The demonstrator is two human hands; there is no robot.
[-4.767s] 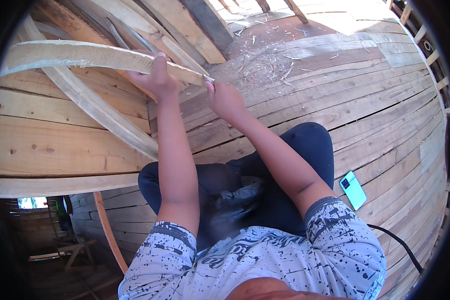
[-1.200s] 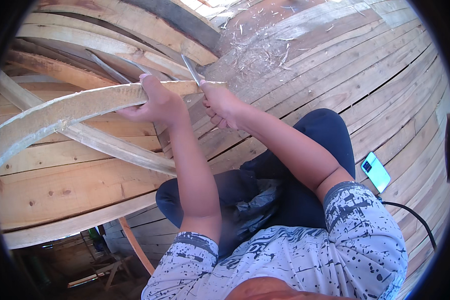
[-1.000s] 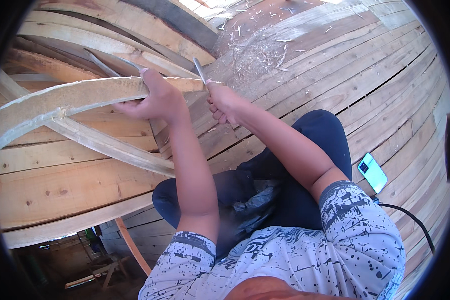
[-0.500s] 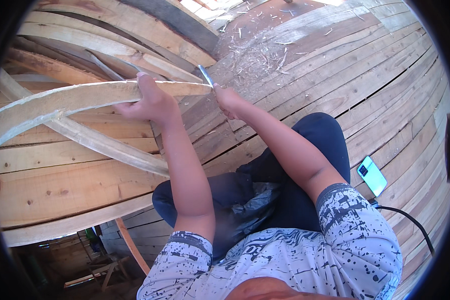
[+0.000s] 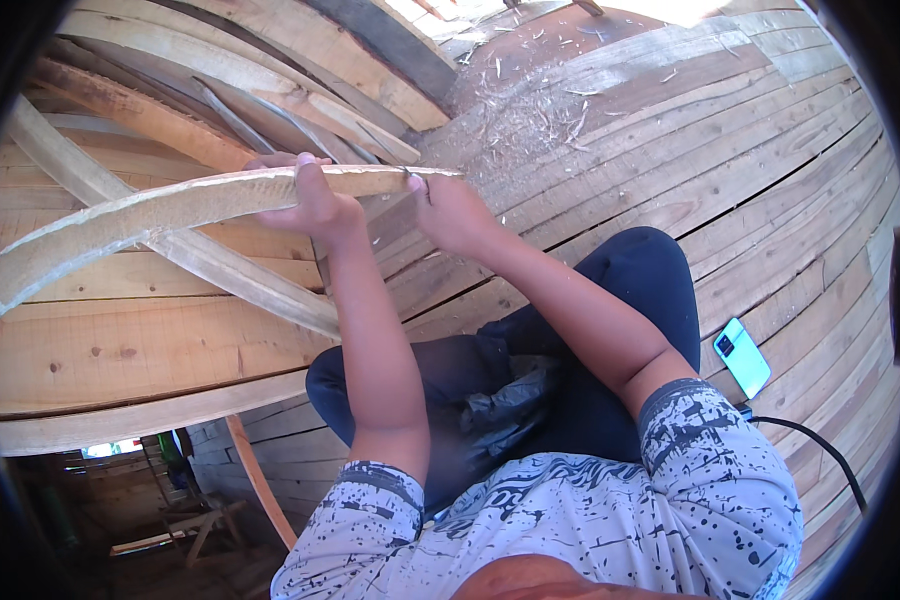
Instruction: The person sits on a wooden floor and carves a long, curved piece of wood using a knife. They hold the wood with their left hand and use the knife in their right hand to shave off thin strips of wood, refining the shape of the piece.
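A long curved wooden strip (image 5: 210, 197) runs from the left edge to beside my right hand, its upper edge pale and rough. My left hand (image 5: 317, 200) is closed around it, thumb on top and fingers behind. My right hand (image 5: 457, 213) grips a knife (image 5: 409, 172) at the strip's right end. The blade shows only as a thin dark line against the wood, and the handle is hidden in my fist. Another curved wooden piece (image 5: 235, 270) crosses beneath the strip.
Long boards (image 5: 370, 75) lie stacked at the upper left. Wood shavings (image 5: 570, 120) litter the plank floor (image 5: 770, 170) ahead. A light blue phone (image 5: 743, 360) and a black cable (image 5: 820, 440) lie to my right. A dark opening (image 5: 130, 510) shows a lower space at lower left.
The knife has swung from pointing up beyond the strip's end to lying against the wood. My right hand has turned. The strip and left hand have shifted slightly right.
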